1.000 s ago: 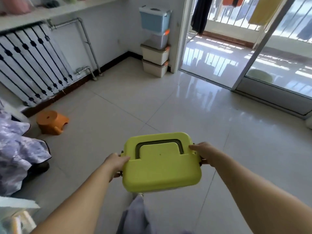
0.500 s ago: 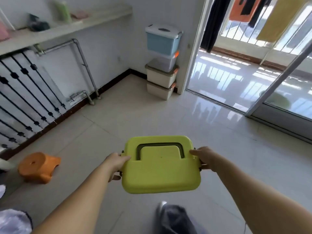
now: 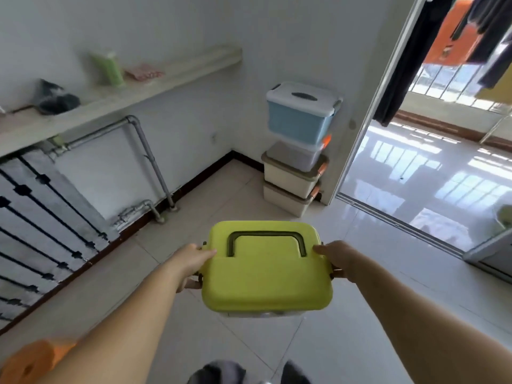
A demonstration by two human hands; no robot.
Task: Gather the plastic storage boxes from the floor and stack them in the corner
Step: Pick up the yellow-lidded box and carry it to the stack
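Shoes (image 3: 221, 372) appear at the near edge of my view, dark, on the pale floor tiles (image 3: 318, 350). At the near left corner I see an orange stool (image 3: 30, 364), partly behind my left forearm. A bit farther, I hold the box with the yellow-green lid (image 3: 266, 268) above the floor, in the middle of the view. My left hand (image 3: 191, 263) is clenched on its left side and my right hand (image 3: 336, 260) on its right side, each at a latch, thumbs on the lid edge. The dark handle (image 3: 267, 239) lies flat in the lid. The body under the lid looks clear, but only a thin strip shows.

Between the box and the far corner the tiles are bare. On the left, a radiator (image 3: 41, 217) and grey pipes (image 3: 149, 162) run along the wall, and above them a shelf (image 3: 124, 92) carries a green bottle (image 3: 109, 69), a dark bag (image 3: 55, 97) and a flat pinkish thing that is too blurred to name.

In the far corner stands the stack: two beige boxes (image 3: 291, 187) at the bottom, a grey box (image 3: 296, 157) on them, and a blue box (image 3: 300, 117) with a white lid on top, just beside the door frame (image 3: 357, 139). To the right, the open doorway shows a shiny balcony floor (image 3: 415, 173) and, farthest, hanging clothes (image 3: 457, 31).
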